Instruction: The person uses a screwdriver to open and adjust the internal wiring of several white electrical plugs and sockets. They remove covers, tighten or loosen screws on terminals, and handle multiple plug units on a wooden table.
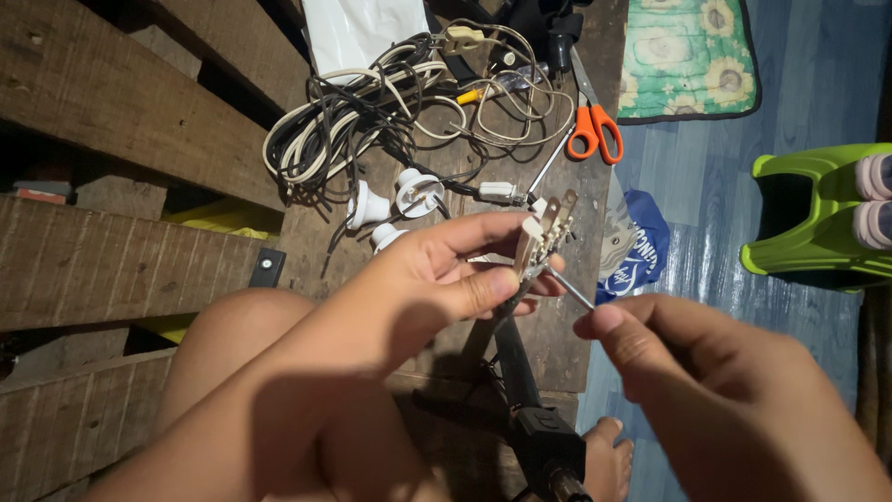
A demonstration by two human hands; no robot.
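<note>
My left hand [437, 279] grips a small cream-coloured electrical plug [544, 232] with metal prongs pointing up, held between thumb and fingers above a wooden surface. My right hand [706, 390] pinches a thin metal tool shaft [569, 287], likely a small screwdriver, whose tip meets the base of the plug. Both hands are close together at the middle of the view, over my bare knee.
A tangle of white and black cables [372, 102] lies on the wooden boards [111, 102] with white lamp sockets [418, 192], orange-handled scissors [593, 125] and a blue plastic bag [641, 251]. A green plastic stool [818, 214] stands right. A black object [544, 437] lies below my hands.
</note>
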